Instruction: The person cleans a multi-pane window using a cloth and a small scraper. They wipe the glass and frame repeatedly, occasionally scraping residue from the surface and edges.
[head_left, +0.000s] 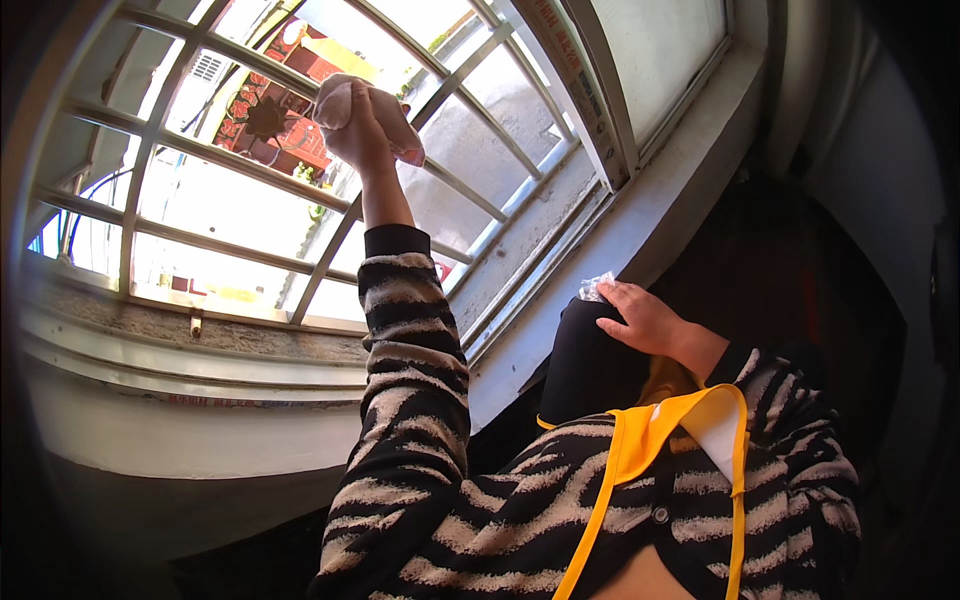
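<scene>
My left hand (360, 131) is raised to the metal window grille (450, 82), its fingers wrapped around a bunched pale cloth (401, 127). The cloth lies against or just before the bars; actual contact cannot be told. Lower down on the right, my right hand (641, 319) rests on my bent, dark-clad knee (592, 367). A crumpled piece of clear plastic (596, 286) shows at its fingertips, while the thumb is spread apart. Whether the fingers grip the plastic or only press on it is unclear.
An aluminium sliding window frame (592, 97) with a pane stands at the upper right. Below the grille run the window track (532, 259) and a white sill (502, 375). A yellow apron (637, 442) hangs at my chest. Outside, a red and yellow object lies beyond the bars.
</scene>
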